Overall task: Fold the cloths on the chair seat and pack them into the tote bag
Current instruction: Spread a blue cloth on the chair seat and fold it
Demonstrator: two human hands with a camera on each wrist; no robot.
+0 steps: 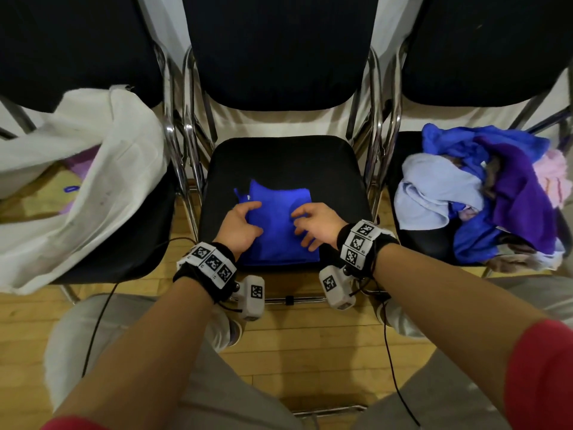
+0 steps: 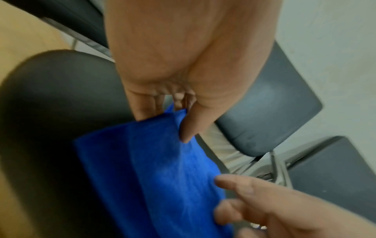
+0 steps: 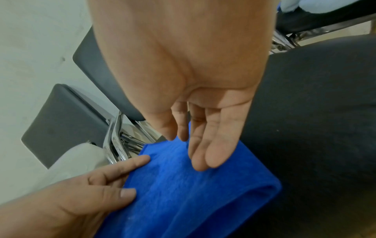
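Blue cloth (image 1: 279, 225): folded, on middle chair seat (image 1: 288, 159);
Left hand (image 1: 240, 226): pinching its left edge;
Right hand (image 1: 316, 225): fingers loose, resting on top

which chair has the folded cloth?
The middle chair: one blue cloth lies folded flat there. The right chair holds a crumpled pile.

You have three black padded chairs with chrome frames in a row: left (image 1: 130, 243), middle (image 1: 279, 159) and right (image 1: 412, 240). One folded blue cloth (image 1: 279, 218) lies on the middle seat. One white fabric tote bag (image 1: 102, 169) sits on the left seat. One heap of unfolded cloths (image 1: 483, 193) is on the right seat; its pieces overlap too much to count. Two hands, left hand (image 1: 240, 226) and right hand (image 1: 316, 223).
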